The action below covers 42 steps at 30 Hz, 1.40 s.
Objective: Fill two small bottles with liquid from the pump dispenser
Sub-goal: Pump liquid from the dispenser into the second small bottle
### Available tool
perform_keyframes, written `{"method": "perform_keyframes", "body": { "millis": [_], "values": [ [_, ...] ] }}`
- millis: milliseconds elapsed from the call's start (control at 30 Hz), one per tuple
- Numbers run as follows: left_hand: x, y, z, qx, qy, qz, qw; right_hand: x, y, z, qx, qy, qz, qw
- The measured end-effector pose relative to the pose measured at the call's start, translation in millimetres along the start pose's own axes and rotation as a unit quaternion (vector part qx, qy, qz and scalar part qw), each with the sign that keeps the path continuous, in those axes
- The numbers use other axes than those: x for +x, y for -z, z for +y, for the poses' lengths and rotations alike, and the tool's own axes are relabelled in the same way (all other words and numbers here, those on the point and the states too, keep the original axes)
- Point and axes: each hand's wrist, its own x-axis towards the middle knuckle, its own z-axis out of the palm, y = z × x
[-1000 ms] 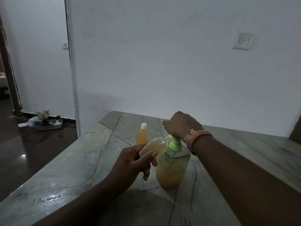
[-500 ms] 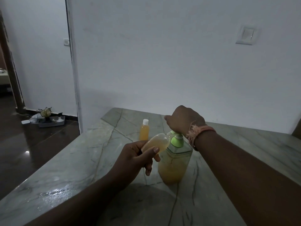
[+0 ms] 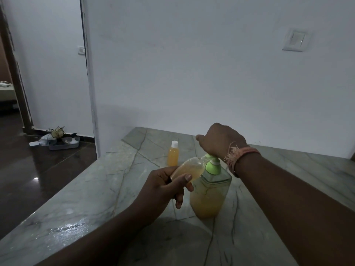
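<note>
My left hand [image 3: 163, 186] grips the tilted bottle [image 3: 187, 169], its mouth at the spout. Just beyond, my right hand [image 3: 221, 140] is curled over the pump [image 3: 211, 165]. Pressing hard could squirt liquid past the mouth. The capped bottle [image 3: 172, 155] stands farther off.

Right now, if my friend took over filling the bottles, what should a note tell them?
Left hand: holds the open small bottle, tilted, its mouth at the pump spout, partly filled.
Right hand: presses on the pump head of the pump dispenser, which stands on the marble table.
Done: the capped bottle stands full behind.
Left: finish filling the held bottle, then cap it; its cap is not in sight.
</note>
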Motion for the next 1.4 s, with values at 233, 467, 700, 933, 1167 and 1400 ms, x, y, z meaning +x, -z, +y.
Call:
{"method": "perform_keyframes", "body": {
  "millis": [233, 467, 700, 933, 1167, 1400],
  "values": [
    [2, 3, -6, 0.011, -0.006, -0.001, 1.0, -1, -10, 5, 0.069, -0.044, -0.065, 0.995],
    [1, 1, -5, 0.021, -0.004, -0.004, 1.0, -2, 3, -1, -0.008, 0.0, -0.014, 1.0],
    [2, 3, -8, 0.021, -0.005, -0.002, 1.0, -4, -9, 6, 0.092, -0.047, -0.061, 0.993],
    [1, 1, -3, 0.014, 0.004, -0.002, 1.0, -1, 1, 1, 0.026, -0.012, -0.036, 0.999],
    [2, 3, -8, 0.019, -0.001, -0.01, 1.0, -5, -9, 7, 0.09, -0.045, -0.044, 0.994],
    [0, 2, -4, 0.026, 0.002, -0.009, 1.0, -5, 2, -2, 0.025, -0.022, -0.048, 0.998]
  ]
}}
